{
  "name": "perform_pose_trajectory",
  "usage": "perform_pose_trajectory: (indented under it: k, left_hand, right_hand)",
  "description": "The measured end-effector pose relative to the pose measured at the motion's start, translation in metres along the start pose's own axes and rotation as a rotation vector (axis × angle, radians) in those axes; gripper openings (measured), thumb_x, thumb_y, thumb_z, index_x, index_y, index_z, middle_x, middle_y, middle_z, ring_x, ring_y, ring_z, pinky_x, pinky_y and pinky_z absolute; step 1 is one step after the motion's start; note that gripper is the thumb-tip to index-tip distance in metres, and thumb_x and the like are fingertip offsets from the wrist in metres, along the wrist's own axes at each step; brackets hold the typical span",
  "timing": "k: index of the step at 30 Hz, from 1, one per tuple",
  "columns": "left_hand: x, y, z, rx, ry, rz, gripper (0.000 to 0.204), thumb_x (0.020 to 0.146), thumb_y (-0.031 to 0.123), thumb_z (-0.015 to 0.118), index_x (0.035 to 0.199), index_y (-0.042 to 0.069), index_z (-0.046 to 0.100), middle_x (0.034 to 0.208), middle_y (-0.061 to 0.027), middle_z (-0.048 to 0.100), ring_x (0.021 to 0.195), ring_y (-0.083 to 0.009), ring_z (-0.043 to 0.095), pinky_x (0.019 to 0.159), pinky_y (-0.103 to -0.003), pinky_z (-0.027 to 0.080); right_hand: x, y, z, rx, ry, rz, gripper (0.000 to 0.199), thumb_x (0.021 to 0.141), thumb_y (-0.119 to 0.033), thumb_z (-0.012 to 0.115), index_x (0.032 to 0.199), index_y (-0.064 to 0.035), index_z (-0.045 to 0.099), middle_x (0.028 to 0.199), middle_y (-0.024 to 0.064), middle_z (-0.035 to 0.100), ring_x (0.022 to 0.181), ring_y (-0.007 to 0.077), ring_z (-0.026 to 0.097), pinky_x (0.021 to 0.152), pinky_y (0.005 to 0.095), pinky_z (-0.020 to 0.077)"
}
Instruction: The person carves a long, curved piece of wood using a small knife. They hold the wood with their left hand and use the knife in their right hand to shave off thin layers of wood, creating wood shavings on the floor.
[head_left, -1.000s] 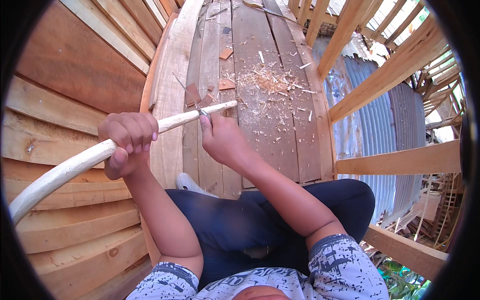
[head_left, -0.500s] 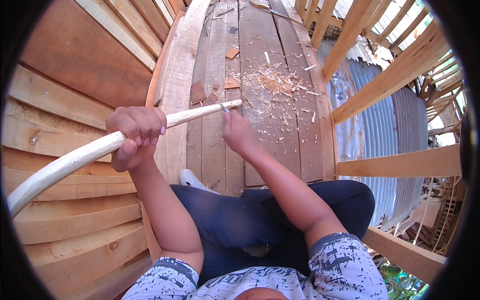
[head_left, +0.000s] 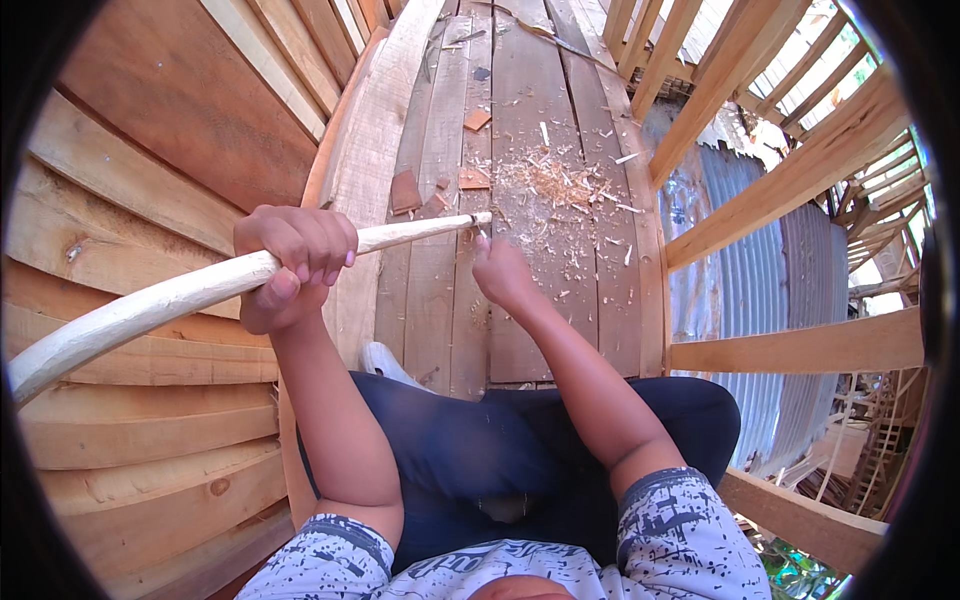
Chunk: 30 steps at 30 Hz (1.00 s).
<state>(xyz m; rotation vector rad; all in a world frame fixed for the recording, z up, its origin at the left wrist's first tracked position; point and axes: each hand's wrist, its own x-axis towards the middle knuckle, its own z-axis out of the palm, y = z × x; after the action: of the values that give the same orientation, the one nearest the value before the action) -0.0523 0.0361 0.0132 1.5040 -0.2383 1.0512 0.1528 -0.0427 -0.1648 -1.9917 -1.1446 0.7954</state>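
Note:
A long, pale, peeled wooden stick (head_left: 150, 322) curves in from the left edge and narrows to a tip over the floorboards. My left hand (head_left: 295, 268) is wrapped round its middle, knuckles up. Close to the tip, which bears a dark notch-like mark, my right hand (head_left: 503, 275) is closed on a small knife (head_left: 481, 232). Only a short bit of its shiny blade shows, touching or just under the stick's end; the handle is hidden in my fist.
Wood shavings (head_left: 560, 183) and reddish-brown chips (head_left: 405, 192) litter the plank floor (head_left: 425, 325). A board wall (head_left: 160, 420) rises on the left. On the right stand wooden railing beams (head_left: 800, 343), with corrugated metal sheets (head_left: 745, 265) beyond. A pale shoe (head_left: 385, 362) sits by my leg.
My right hand with the knife has moved right, out to the stick's tip. The left hand keeps its grip; the whole view has shifted slightly.

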Motion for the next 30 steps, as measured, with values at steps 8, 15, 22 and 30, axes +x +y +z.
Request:
perform_pose_trajectory:
  k: [8,15,22,30]
  left_hand:
    - [-0.003,0.001,0.002,0.015,0.042,-0.003,0.025,0.083,0.025,0.067,0.07,0.012,0.05,0.061,0.0005,0.046,0.055,-0.014,0.046,0.061,-0.031,0.041]
    - [-0.009,0.004,-0.006,0.032,0.051,-0.001,0.025,0.084,0.025,0.067,0.071,0.012,0.05,0.062,0.0009,0.046,0.055,-0.0137,0.044,0.061,-0.032,0.041]
    - [0.002,-0.004,0.002,-0.042,0.02,0.041,0.023,0.083,0.02,0.066,0.069,0.009,0.051,0.06,-0.0024,0.049,0.052,-0.0154,0.046,0.059,-0.033,0.043]
    - [-0.007,0.003,0.0,0.003,0.069,0.024,0.023,0.084,0.02,0.065,0.07,0.009,0.051,0.061,-0.0029,0.05,0.053,-0.0157,0.047,0.059,-0.033,0.043]
  right_hand:
    - [-0.014,-0.027,-0.005,0.097,-0.029,-0.23,0.043,0.103,-0.03,0.043,0.087,0.006,0.059,0.082,0.0328,0.063,0.082,0.0497,0.062,0.074,0.0568,0.045]
    - [-0.027,-0.056,-0.011,-0.095,-0.017,-0.136,0.045,0.103,-0.03,0.041,0.088,0.0071,0.061,0.082,0.0339,0.064,0.082,0.0501,0.064,0.077,0.0577,0.0495]
    - [0.006,0.021,-0.004,-0.08,0.038,-0.119,0.044,0.103,-0.03,0.042,0.091,0.0076,0.06,0.08,0.0329,0.064,0.08,0.0504,0.063,0.075,0.0573,0.0481]
    - [-0.03,-0.064,-0.011,-0.068,-0.038,-0.119,0.041,0.102,-0.027,0.042,0.096,0.0072,0.064,0.09,0.0337,0.065,0.089,0.0477,0.065,0.08,0.0545,0.0512]
